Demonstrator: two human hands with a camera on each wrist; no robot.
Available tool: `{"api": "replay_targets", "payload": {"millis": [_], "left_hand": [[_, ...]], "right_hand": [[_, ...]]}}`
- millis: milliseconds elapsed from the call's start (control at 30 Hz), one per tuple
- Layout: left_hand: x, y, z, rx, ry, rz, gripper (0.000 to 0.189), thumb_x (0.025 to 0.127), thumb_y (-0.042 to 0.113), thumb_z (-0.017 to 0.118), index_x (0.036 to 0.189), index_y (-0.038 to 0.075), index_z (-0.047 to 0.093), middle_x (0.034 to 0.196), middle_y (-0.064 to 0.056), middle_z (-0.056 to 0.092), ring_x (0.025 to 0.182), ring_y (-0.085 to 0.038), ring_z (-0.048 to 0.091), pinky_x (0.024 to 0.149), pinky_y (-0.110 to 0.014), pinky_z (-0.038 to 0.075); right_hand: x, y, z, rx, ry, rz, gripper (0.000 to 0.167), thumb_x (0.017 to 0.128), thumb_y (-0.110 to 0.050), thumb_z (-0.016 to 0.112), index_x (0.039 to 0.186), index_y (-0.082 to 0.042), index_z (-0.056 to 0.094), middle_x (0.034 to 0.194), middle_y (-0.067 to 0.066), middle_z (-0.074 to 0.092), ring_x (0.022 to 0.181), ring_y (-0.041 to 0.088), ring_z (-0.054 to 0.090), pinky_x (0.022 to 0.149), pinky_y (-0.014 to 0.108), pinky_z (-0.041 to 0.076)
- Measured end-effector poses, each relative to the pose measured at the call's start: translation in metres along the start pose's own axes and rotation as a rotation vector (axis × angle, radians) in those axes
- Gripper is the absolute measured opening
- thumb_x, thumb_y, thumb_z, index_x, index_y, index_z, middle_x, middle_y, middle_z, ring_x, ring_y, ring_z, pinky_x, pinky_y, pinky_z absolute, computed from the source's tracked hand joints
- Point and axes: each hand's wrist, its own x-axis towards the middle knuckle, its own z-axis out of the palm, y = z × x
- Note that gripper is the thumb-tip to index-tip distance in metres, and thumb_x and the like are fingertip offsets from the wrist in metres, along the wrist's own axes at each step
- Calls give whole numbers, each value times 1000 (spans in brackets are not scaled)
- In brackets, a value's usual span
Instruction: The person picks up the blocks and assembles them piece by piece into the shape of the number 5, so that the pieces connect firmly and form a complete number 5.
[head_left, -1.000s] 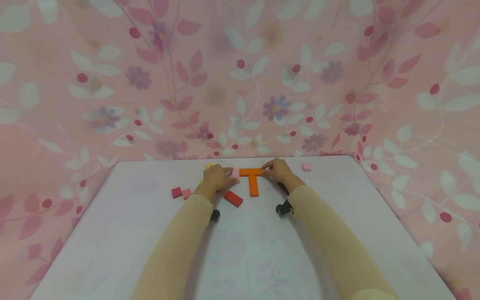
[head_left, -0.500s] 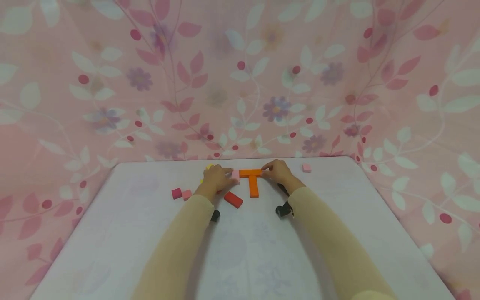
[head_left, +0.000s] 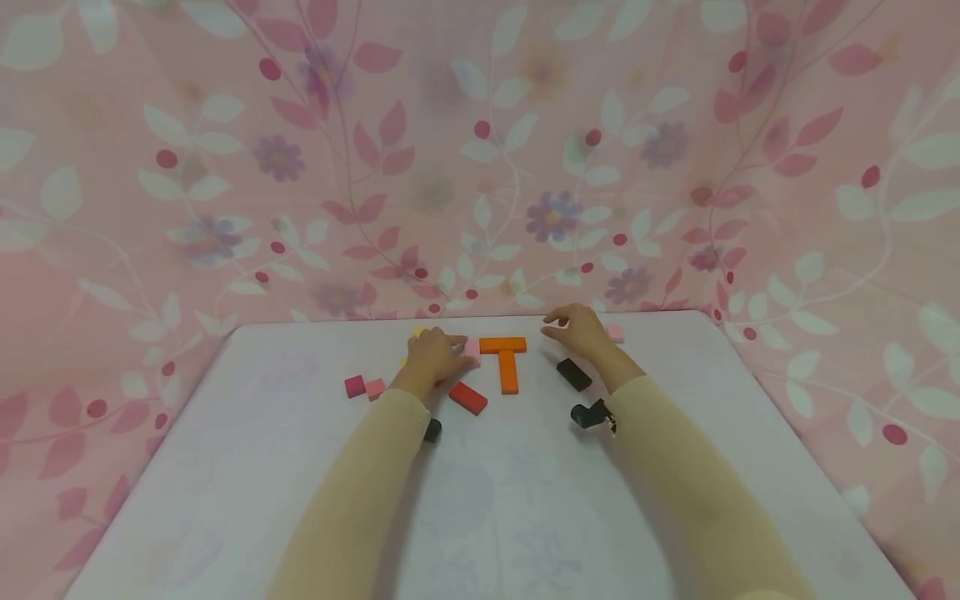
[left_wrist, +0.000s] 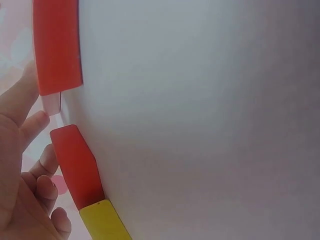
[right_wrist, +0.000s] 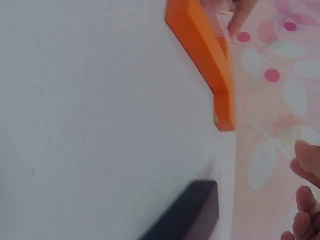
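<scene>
My left hand (head_left: 433,357) pinches a pale pink block (head_left: 472,348) between thumb and index finger. Right beside that block, an orange bar (head_left: 502,344) lies across the top of a second orange bar (head_left: 508,372), forming a T. My right hand (head_left: 581,331) is held apart from the bars, fingers loosely bent with nothing in them; the right wrist view catches only its fingertips (right_wrist: 306,200) at the edge. Below the right hand lies a black block (head_left: 573,375). A red block (head_left: 468,398) lies slanted in front of the left hand.
Left of the left hand sit a crimson cube (head_left: 355,386) and a pink cube (head_left: 375,388). A yellow piece (head_left: 421,333) is partly hidden behind that hand. Another pink cube (head_left: 615,334) lies at the back right. A floral cloth (head_left: 480,167) rises behind the table (head_left: 480,517).
My right hand has let go of the orange crossbar's right end and moved right and slightly up, uncovering the black block. The left hand stays in place.
</scene>
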Motion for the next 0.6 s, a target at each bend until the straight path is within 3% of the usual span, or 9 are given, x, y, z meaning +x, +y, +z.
{"api": "replay_targets", "payload": {"millis": [300,600], "left_hand": [[2,3,-2,28,3,-1,65,89,62,64,145,30,55,128,-14,55,118,-34,46,104,-54,31],[8,1,0,36,2,-20,64,88,62,65,144,32,56,125,-11,57,116,-32,47,102,-52,32]], "right_hand": [[-15,26,-29,-12,105,-24,30,95,-23,70,118,-4,71,109,21,61,100,36,55,82,47,45],[-17,66,-41,-22,129,23,35,96,-23,67,123,0,67,110,24,61,99,37,56,84,48,44]]}}
